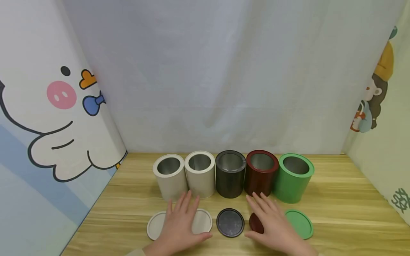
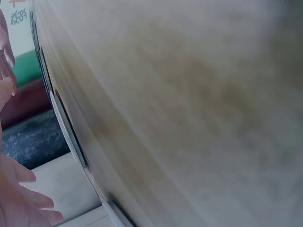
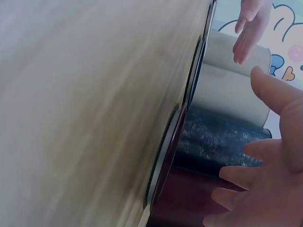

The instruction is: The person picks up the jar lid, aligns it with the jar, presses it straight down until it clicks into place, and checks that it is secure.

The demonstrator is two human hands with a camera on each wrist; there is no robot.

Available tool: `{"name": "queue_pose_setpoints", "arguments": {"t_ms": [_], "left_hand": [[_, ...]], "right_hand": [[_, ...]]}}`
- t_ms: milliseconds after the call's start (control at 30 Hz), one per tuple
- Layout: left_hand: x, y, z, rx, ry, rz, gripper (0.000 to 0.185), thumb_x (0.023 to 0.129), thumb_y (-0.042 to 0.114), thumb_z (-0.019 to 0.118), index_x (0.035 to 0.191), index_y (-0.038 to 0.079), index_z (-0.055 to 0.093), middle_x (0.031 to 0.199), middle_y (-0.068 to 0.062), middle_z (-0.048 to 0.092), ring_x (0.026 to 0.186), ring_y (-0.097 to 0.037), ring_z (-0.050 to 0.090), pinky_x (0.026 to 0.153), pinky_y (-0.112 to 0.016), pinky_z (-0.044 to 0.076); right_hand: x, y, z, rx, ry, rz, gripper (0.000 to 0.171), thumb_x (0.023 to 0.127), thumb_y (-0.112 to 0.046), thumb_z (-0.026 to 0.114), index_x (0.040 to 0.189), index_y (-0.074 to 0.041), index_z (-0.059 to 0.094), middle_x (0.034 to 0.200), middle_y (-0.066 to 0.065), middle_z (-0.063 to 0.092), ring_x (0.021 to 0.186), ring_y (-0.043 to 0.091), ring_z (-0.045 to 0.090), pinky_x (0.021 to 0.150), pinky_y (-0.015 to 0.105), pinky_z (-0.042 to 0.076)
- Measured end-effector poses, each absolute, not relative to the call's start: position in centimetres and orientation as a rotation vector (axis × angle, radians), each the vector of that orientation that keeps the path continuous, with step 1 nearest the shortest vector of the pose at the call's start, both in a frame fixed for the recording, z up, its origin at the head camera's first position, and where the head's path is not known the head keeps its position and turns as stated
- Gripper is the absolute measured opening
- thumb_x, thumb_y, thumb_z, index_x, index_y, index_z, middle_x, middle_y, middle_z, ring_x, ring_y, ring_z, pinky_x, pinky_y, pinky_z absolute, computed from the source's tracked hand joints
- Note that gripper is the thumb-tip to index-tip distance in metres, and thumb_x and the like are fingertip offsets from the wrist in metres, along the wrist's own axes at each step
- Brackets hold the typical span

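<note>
Five open tins (image 1: pixel 230 174) stand mid-surface (image 1: pixel 339 213) behind their lids: the left hand (image 1: pixel 179 224), fingers spread, lies flat on the white lids (image 1: pixel 202 220), the right hand (image 1: pixel 272 224) likewise on the dark red lid (image 1: pixel 254 223), best lifted level by its rim.

Five open tins stand in a row on the bench (image 1: pixel 336 213): two white tins (image 1: pixel 170 177) (image 1: pixel 200 174), one black tin (image 1: pixel 230 174), one dark red tin (image 1: pixel 261 173), one green tin (image 1: pixel 293 177).

Five lids lie before them: two white lids (image 1: pixel 155 225) (image 1: pixel 203 221), one black lid (image 1: pixel 230 222), one dark red lid (image 1: pixel 255 223), one green lid (image 1: pixel 300 223).

Two hands (image 1: pixel 179 224) (image 1: pixel 272 222) show.
</note>
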State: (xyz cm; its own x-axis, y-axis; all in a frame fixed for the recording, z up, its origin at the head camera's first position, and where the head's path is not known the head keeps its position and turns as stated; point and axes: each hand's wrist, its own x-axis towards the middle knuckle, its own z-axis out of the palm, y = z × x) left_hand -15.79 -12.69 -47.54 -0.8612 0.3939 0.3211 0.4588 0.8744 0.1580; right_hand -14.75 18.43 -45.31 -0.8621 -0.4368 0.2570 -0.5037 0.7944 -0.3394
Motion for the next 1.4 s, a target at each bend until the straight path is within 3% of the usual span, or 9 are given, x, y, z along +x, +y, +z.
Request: {"name": "queue_pose_setpoints", "arguments": {"t_ms": [267, 667, 967, 1400], "left_hand": [[-16.1, -13.9, -47.5, -0.643, -2.645, -0.336, 0.100, 0.069, 0.071, 0.072, 0.140, 0.004, 0.053, 0.143, -0.020, 0.049, 0.132, -0.038, 0.044, 0.101, -0.070, 0.032], [-16.1, -15.2, -45.6, -0.652, -2.455, -0.432, 0.093, 0.063, 0.056, 0.083, 0.130, -0.003, 0.059, 0.127, -0.018, 0.059, 0.117, -0.036, 0.054, 0.097, -0.065, 0.041], [-16.0, -16.6, -46.0, -0.648, -2.431, -0.513, 0.085, 0.063, 0.051, 0.085, 0.126, -0.001, 0.063, 0.121, -0.015, 0.062, 0.112, -0.035, 0.056, 0.095, -0.060, 0.044], [-15.8, -19.8, -46.7, -0.745, -2.482, -0.663, 0.084, 0.066, 0.041, 0.089, 0.130, -0.005, 0.059, 0.128, -0.019, 0.058, 0.116, -0.037, 0.054, 0.093, -0.057, 0.046]], "right_hand": [[-15.2, 16.6, -45.1, 0.755, -2.786, 0.748, 0.086, 0.079, -0.042, 0.083, 0.149, -0.011, 0.046, 0.146, 0.015, 0.049, 0.136, 0.040, 0.039, 0.105, 0.062, 0.035], [-16.4, 14.3, -44.0, 0.830, -2.634, 0.825, 0.071, 0.078, -0.033, 0.085, 0.138, -0.009, 0.057, 0.131, 0.008, 0.059, 0.123, 0.029, 0.051, 0.097, 0.050, 0.048], [-16.8, 12.3, -43.7, 0.864, -2.665, 1.009, 0.069, 0.081, -0.030, 0.084, 0.141, -0.012, 0.055, 0.133, 0.006, 0.058, 0.123, 0.029, 0.051, 0.098, 0.053, 0.046], [-17.7, 9.1, -44.6, 1.044, -2.705, 1.089, 0.068, 0.083, -0.034, 0.081, 0.141, -0.009, 0.054, 0.134, 0.007, 0.057, 0.123, 0.028, 0.050, 0.100, 0.052, 0.044]]}}
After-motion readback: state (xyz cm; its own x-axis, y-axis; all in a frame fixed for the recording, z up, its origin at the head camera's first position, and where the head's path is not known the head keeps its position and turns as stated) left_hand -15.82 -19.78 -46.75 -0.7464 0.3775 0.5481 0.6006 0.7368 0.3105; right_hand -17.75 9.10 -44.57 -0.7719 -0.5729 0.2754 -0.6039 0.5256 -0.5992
